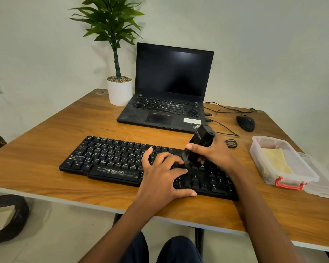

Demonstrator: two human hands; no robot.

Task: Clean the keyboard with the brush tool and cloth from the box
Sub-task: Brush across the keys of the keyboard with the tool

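My right hand (213, 152) grips black plastic brush tool (199, 143), left hand (163, 173) spread on black keyboard (106, 158); hard strokes could loosen keys

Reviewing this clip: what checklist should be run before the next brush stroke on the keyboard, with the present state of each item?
1. The right hand grips the brush tool: ok.
2. The left hand rests on the keyboard to steady it: ok.
3. Bristles touching the keys: cannot tell, blurred behind the fingers.
4. The keyboard lies fully on the table: ok.
5. The yellow cloth waits in the open box: ok.
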